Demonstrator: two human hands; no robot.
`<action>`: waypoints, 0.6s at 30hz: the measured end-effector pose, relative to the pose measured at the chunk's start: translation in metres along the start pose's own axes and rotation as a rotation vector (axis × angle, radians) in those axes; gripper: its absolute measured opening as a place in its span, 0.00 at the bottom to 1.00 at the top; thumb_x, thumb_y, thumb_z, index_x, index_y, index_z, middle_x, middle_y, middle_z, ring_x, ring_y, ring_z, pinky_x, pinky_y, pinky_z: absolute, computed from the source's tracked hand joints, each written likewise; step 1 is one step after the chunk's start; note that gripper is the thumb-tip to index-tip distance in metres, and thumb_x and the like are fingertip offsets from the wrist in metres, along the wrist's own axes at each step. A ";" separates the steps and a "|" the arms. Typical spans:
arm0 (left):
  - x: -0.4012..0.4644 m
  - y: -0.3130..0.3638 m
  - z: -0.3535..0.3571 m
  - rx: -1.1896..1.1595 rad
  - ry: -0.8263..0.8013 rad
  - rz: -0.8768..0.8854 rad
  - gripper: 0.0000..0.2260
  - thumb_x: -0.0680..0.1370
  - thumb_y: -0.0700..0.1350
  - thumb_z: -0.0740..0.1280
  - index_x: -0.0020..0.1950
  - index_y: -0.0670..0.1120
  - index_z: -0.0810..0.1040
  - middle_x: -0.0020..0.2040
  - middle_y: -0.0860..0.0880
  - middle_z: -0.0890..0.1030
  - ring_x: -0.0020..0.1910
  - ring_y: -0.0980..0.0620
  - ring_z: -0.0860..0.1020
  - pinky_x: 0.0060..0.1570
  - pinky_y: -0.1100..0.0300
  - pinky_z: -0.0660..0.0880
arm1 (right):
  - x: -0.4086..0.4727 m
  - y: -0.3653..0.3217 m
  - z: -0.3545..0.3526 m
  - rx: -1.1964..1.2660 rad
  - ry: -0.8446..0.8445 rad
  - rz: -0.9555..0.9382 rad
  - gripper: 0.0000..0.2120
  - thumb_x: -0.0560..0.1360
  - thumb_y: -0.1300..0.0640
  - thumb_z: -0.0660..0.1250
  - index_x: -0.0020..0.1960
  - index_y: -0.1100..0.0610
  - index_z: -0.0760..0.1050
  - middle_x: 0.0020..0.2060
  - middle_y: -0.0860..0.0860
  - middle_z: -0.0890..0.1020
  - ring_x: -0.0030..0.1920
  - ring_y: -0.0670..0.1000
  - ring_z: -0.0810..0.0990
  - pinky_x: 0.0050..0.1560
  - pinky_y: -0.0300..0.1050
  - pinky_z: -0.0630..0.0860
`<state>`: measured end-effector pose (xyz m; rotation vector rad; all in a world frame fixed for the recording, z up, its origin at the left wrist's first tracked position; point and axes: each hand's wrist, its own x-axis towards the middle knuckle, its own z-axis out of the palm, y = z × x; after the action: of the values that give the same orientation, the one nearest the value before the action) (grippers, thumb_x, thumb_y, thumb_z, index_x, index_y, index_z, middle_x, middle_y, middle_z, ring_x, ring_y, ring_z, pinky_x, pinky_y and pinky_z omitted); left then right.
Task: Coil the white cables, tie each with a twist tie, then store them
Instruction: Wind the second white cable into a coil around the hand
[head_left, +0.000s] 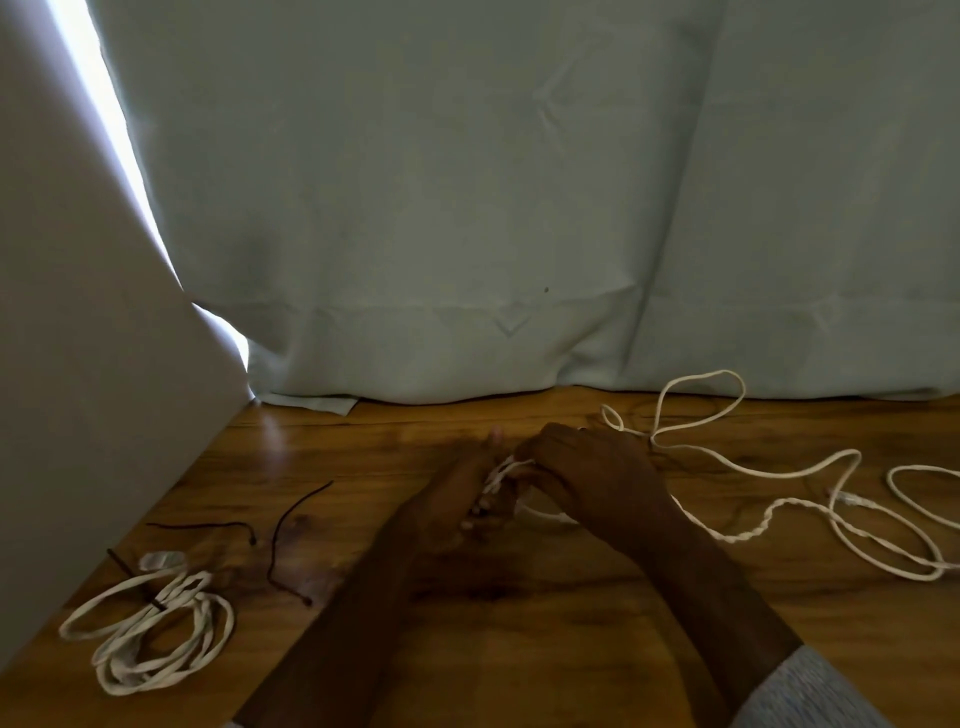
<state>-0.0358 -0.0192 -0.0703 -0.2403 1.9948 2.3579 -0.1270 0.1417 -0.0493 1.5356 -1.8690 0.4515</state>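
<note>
My left hand (457, 504) and my right hand (587, 467) meet over the middle of the wooden floor (519, 623), both closed on a few turns of a white cable (789, 473). The rest of that cable trails loose in loops to the right. A coiled white cable (156, 634) lies at the lower left with a dark twist tie (135, 582) around it. Two loose dark twist ties lie between the coil and my hands: one curved (283, 530), one nearly straight (208, 526).
A pale curtain (519, 208) hangs down to the floor behind my hands. A white panel or wall (78, 364) runs along the left side, with bright light in the gap beside the curtain.
</note>
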 end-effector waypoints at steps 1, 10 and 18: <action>0.003 -0.002 -0.003 -0.058 -0.056 -0.022 0.30 0.77 0.67 0.50 0.37 0.45 0.77 0.22 0.51 0.64 0.17 0.57 0.57 0.24 0.63 0.50 | 0.000 -0.001 -0.001 -0.022 0.011 0.014 0.11 0.77 0.48 0.62 0.50 0.50 0.81 0.41 0.45 0.82 0.34 0.46 0.80 0.32 0.37 0.61; 0.000 0.001 -0.019 -0.309 -0.353 0.017 0.16 0.79 0.56 0.62 0.43 0.44 0.78 0.23 0.54 0.66 0.17 0.60 0.61 0.21 0.68 0.57 | -0.002 -0.003 0.002 -0.046 -0.022 0.262 0.17 0.79 0.45 0.54 0.56 0.47 0.80 0.41 0.46 0.82 0.35 0.50 0.81 0.27 0.41 0.68; 0.001 0.001 -0.027 -0.596 -0.356 0.163 0.15 0.77 0.52 0.70 0.48 0.39 0.82 0.22 0.53 0.62 0.17 0.57 0.58 0.19 0.67 0.59 | -0.005 0.005 0.008 -0.082 -0.108 0.335 0.13 0.83 0.48 0.59 0.65 0.42 0.75 0.41 0.47 0.84 0.36 0.49 0.82 0.31 0.43 0.73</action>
<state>-0.0347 -0.0465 -0.0737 0.3192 1.1685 2.7912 -0.1336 0.1418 -0.0575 1.2174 -2.2121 0.4410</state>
